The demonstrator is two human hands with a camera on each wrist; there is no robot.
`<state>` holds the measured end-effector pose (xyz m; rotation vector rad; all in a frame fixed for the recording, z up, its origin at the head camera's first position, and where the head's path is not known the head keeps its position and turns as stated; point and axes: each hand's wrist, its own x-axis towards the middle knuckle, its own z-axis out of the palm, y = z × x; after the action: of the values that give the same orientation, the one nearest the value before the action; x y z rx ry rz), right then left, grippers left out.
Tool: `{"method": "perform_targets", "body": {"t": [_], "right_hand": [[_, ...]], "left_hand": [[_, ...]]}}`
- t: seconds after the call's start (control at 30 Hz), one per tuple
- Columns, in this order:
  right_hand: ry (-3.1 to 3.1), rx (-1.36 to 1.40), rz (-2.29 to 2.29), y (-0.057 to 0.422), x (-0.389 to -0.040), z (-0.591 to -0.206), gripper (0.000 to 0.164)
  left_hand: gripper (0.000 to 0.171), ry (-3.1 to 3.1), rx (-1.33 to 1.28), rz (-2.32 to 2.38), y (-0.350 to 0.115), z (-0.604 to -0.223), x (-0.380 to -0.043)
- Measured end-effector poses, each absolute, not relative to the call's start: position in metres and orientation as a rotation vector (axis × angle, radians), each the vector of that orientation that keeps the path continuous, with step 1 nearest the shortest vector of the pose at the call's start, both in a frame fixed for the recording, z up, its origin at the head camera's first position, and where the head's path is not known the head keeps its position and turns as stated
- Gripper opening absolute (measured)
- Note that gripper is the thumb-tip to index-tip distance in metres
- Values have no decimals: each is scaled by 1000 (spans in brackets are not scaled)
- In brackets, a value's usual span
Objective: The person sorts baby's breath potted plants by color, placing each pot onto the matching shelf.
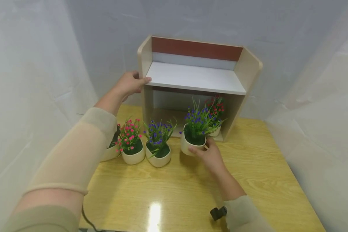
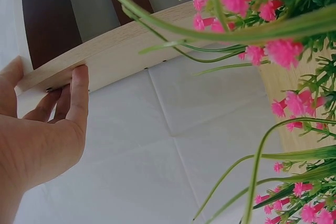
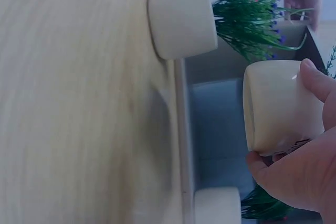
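Observation:
My right hand [image 1: 212, 158] holds a white pot with purple flowers [image 1: 187, 141], raised above the table in front of the lower compartment. In the right wrist view, thumb and fingers grip opposite sides of this pot [image 3: 283, 106]. My left hand [image 1: 129, 85] grips the left side panel of a small wooden shelf [image 1: 191, 74], thumb by the upper board. The left wrist view shows its fingers against the panel's outer face [image 2: 121, 69]. Inside the lower compartment, at the right, stands a red-flowered potted plant [image 1: 217, 106], partly hidden behind the held one.
Left of the held pot, a purple-flowered potted plant [image 1: 159, 158] and a pink-flowered one [image 1: 133, 156] stand on the wooden table [image 1: 258, 167]. Another white pot [image 1: 110, 154] is partly hidden by the left sleeve. Pale sheeting [image 1: 104, 38] hangs behind and at both sides.

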<state>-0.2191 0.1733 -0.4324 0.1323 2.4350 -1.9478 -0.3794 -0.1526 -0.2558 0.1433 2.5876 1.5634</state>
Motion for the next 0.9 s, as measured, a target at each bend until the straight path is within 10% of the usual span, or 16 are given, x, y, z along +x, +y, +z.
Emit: {"method": "perform_targets", "body": {"t": [0.9], "right_hand": [[2501,7,-1992,193,-226,-363,97]], "left_hand": [[86,2600,141,1553,-154,-260,-383]]}}
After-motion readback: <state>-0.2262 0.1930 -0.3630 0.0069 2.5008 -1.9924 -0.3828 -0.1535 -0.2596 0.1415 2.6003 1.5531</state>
